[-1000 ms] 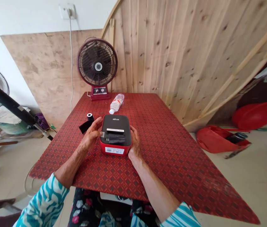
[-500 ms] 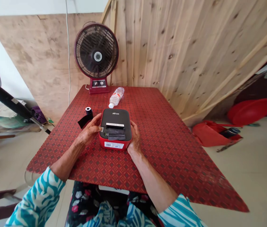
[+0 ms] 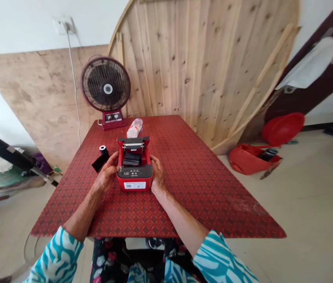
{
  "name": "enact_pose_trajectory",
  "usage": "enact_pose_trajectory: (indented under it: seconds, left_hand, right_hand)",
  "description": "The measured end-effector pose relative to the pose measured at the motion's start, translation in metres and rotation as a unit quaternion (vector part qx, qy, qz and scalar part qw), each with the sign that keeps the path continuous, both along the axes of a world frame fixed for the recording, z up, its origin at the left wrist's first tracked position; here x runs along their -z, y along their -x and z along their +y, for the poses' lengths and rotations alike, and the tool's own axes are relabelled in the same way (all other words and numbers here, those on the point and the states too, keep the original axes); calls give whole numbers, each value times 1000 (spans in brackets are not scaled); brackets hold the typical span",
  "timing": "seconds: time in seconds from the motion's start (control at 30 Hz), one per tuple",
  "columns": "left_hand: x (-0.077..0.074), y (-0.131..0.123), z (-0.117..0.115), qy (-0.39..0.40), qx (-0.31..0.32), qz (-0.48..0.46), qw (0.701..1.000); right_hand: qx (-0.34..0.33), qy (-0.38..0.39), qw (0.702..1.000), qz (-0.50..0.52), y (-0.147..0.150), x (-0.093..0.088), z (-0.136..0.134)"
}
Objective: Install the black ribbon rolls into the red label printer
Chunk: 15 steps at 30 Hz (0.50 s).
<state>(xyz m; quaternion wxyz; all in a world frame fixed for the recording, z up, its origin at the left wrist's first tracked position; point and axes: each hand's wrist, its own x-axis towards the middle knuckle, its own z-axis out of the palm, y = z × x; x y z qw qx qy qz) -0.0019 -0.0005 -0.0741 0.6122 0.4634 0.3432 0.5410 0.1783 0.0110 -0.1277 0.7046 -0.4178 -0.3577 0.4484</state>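
A small red and black label printer (image 3: pixel 135 173) stands on the table in front of me, its lid (image 3: pixel 133 144) raised at the back. Inside its bay lies a piece of black material (image 3: pixel 132 158), perhaps a roll or strip. My left hand (image 3: pixel 109 172) holds the printer's left side, thumb at the front left corner of the top. On the opposite side my right hand (image 3: pixel 157 175) is wrapped around the red casing, its fingertips partly hidden. Left of the printer, near my left fingers, stands a small black roll (image 3: pixel 103 150) with a white core and a loose black strip (image 3: pixel 99 162).
The table (image 3: pixel 202 196) has a red patterned cover. Behind the printer lies a clear plastic bottle (image 3: pixel 134 128), with a dark red fan (image 3: pixel 107 88) at the back left. A wooden panel (image 3: pixel 190 70) borders the far edge. A red bag (image 3: pixel 241 159) sits on the floor at right.
The printer's lid has swung up and back, uncovering the bay. Both hands still hold its sides. My view has shifted, so the table and fan sit further left.
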Motion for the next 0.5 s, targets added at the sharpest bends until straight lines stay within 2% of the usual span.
enact_pose_trajectory:
  seconds: [0.17, 0.3, 0.4, 0.5]
  left_hand:
    - [0, 0, 0, 3, -9, -4, 1000]
    - [-3, 5, 0, -22, -21, 43, 999]
    - [-18, 9, 0, -72, -53, 115, 989]
    - [-44, 3, 4, -123, -52, 255, 958]
  right_hand:
    - [1, -8, 1000, 7, -1, 0, 2]
    - [3, -9, 1000, 5, -1, -5, 1]
    - [6, -3, 1000, -10, -1, -8, -1]
    - [0, -7, 1000, -18, -1, -10, -1]
